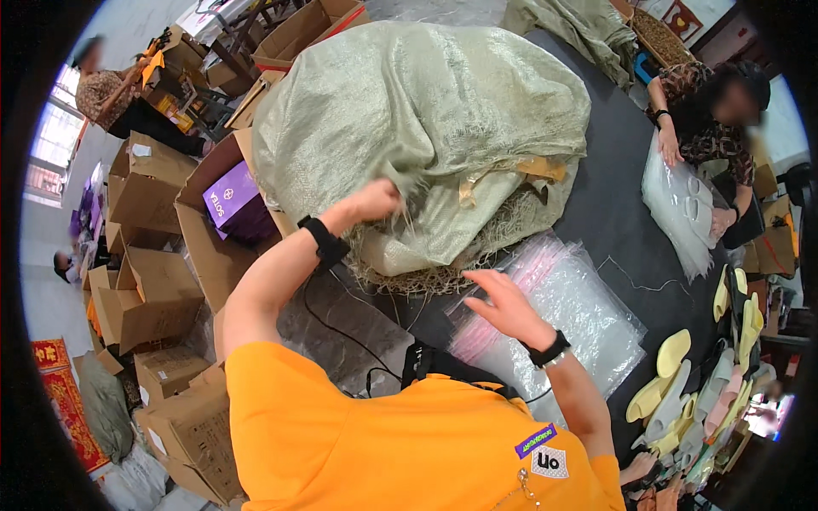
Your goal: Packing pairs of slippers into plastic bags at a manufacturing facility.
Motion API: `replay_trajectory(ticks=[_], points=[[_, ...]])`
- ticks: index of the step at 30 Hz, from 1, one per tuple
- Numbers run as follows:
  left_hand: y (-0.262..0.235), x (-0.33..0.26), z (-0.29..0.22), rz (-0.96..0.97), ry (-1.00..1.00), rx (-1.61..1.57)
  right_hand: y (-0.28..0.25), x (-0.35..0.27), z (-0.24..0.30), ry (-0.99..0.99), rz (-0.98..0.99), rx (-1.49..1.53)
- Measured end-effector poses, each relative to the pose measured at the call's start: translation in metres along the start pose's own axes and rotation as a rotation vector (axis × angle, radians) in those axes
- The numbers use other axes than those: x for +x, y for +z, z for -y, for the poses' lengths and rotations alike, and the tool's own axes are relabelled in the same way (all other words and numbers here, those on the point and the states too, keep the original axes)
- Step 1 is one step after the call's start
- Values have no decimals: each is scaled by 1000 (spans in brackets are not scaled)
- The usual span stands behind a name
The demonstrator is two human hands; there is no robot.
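A large pale green woven sack (426, 111) bulges across the dark table (609, 204) before me. My left hand (377, 201) is closed at the sack's near side, on its frayed cloth, which is pulled into folds there. Stringy, net-like fibres (409, 277) show beneath the sack's lower edge. My right hand (509, 307) is open, thumb and fingers apart, just above a stack of clear plastic bags (588, 311) with pink strips. Whether it touches the bags I cannot tell. Brown tape (541, 168) sticks to the sack's right side.
Several cardboard boxes (149, 298) stand on the left, one holding a purple box (232, 200). Yellow, grey and pink slippers (699, 383) pile up at the right. Across the table a co-worker (703, 119) handles clear-wrapped slippers (686, 209). A black cable (341, 336) hangs near me.
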State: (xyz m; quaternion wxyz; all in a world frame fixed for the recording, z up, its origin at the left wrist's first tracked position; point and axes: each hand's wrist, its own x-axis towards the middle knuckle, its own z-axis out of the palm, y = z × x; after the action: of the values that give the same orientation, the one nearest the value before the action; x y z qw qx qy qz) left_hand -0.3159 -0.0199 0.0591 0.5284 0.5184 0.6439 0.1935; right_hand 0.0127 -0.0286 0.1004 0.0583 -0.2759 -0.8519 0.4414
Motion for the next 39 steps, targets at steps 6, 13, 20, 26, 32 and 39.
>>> replay_trajectory(ticks=[6,13,20,26,32,39], points=[[-59,14,-52,-630,148,-413,21,76,20,-187,-81,-522],[-213,-27,10,-1474,317,-489,18,79,-10,63,353,-549],[-123,-88,-26,-1181,-103,457,13,82,-26,39,319,-489],[-30,-52,-88,-866,511,-168,34,72,-27,-20,287,-577],[-1,78,41,-853,312,292,33,65,-28,-20,283,-483],[-49,111,210,-650,61,-1208,31,66,-38,74,366,-405]])
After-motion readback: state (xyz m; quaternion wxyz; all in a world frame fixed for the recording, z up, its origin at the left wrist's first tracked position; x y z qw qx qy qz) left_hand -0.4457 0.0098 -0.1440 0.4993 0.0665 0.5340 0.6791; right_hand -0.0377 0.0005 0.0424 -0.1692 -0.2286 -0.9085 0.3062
